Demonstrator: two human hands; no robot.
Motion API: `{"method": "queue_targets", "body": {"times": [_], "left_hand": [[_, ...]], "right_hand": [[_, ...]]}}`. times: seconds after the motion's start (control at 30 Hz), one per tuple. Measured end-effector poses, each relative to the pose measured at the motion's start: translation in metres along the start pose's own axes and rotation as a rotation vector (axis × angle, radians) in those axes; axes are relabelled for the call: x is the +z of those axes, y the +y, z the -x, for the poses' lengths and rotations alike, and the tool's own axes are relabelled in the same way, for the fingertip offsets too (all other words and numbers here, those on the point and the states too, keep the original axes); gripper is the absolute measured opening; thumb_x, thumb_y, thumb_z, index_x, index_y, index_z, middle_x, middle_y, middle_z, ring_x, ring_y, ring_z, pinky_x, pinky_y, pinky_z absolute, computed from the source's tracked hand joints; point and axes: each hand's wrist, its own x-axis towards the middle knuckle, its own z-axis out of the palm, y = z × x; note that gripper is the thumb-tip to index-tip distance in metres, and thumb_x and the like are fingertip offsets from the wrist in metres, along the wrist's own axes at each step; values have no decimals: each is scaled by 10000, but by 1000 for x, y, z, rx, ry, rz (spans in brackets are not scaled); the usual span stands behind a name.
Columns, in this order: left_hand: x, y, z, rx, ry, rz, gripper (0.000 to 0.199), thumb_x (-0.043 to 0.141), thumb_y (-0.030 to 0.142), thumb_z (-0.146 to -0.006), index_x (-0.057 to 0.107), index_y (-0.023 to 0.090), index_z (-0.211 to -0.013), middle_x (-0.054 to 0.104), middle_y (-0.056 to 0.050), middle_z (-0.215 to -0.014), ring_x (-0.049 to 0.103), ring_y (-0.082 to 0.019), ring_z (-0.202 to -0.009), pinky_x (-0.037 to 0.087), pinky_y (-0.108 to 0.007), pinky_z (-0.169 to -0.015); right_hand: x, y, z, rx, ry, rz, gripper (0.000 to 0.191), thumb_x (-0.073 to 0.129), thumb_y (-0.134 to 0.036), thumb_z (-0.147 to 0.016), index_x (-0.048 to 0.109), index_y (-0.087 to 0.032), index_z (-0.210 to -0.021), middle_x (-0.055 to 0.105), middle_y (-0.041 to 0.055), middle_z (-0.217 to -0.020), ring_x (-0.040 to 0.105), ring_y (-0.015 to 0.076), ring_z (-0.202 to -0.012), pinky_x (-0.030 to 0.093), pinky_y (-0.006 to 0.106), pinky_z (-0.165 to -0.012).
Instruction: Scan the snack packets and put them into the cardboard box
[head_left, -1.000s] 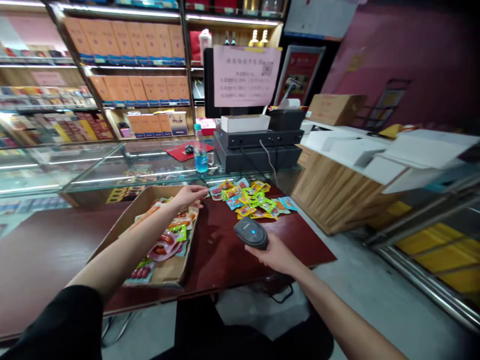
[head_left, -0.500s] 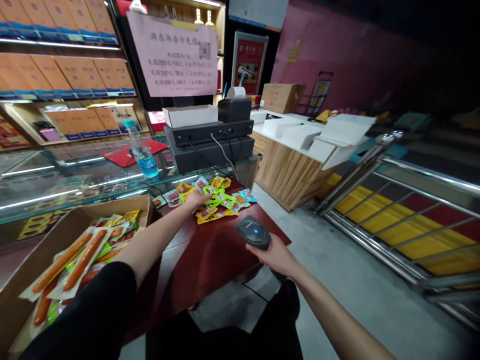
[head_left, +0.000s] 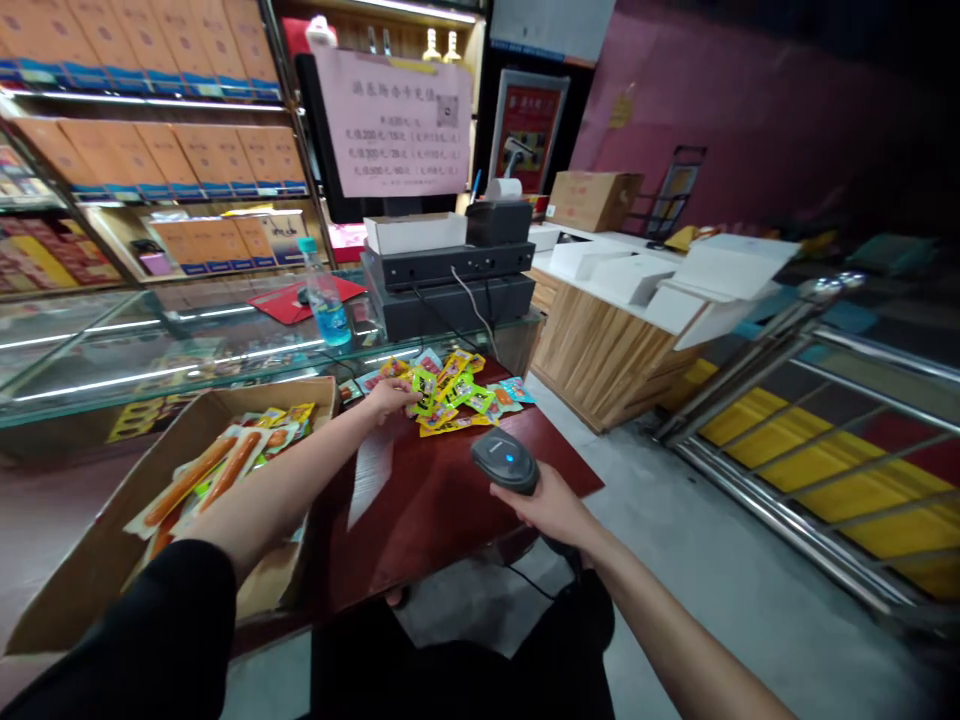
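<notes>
My left hand point(head_left: 390, 398) is pinched on a small green snack packet point(head_left: 424, 388) at the left side of a pile. Around it lie several yellow, green and blue snack packets point(head_left: 480, 400) on a dark red tabletop point(head_left: 420, 500). My right hand point(head_left: 551, 505) is wrapped round the handle of a black barcode scanner point(head_left: 504, 460); a blue light shows on its head. The scanner is held above the front right of the tabletop, apart from the packets. Left of the tabletop, a cardboard box point(head_left: 97, 545) contains long packaged sausages point(head_left: 232, 468), partly hidden by my left forearm.
A glass counter point(head_left: 187, 375) runs behind, bearing a water bottle point(head_left: 328, 310), a red folder point(head_left: 274, 305) and black register equipment point(head_left: 457, 298). A wooden cabinet point(head_left: 600, 355) stands back right. A metal railing point(head_left: 825, 480) lines the right side.
My left hand has drawn back leftward from the middle of the pile, a green packet at its fingertips. The view has turned slightly left. My right hand still holds the scanner.
</notes>
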Motion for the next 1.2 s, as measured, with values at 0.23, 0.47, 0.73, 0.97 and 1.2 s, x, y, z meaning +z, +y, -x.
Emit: {"method": "queue_targets", "body": {"times": [0.23,0.47,0.73,0.97,1.2], "left_hand": [[-73,0,70,-27,-102,163,513,916,293,-434,636,155,-841,679,2,-727,631,-116,-639,485,-208,-555],[-108,-6,98,-41,-123,315,429,896,307,-509,714,174,-874,721,-37,-796,650,-139,-654,539,-250,-583],[-117,-10,107,-21,-135,234,407,876,330,-549,741,167,-897,735,-67,-798,648,-145,-629,534,-242,-556],[-122,-10,115,-1,-169,245,479,891,366,-493,750,156,-899,737,-72,-853,639,-132,-624,513,-225,-532],[-197,-13,155,7,43,137,381,876,329,-527,747,163,-844,729,-58,-787,638,-141,-624,492,-212,-510]], "right_hand": [[43,-43,-15,-112,-89,-20,302,687,-406,-751,681,-150,-911,619,11,-522,626,185,-535,498,259,-515],[80,-65,-19,-166,-191,7,305,669,-405,-763,683,-157,-939,642,20,-547,637,195,-550,501,264,-511],[87,-73,-15,-178,-200,-4,312,666,-397,-764,686,-153,-959,662,29,-583,646,188,-568,517,265,-542],[86,-72,-13,-173,-196,-13,317,675,-404,-763,683,-157,-963,661,27,-576,648,191,-562,525,272,-541],[88,-61,-14,-162,-228,-10,283,677,-386,-759,677,-158,-927,648,14,-558,639,180,-537,516,260,-518]]}}
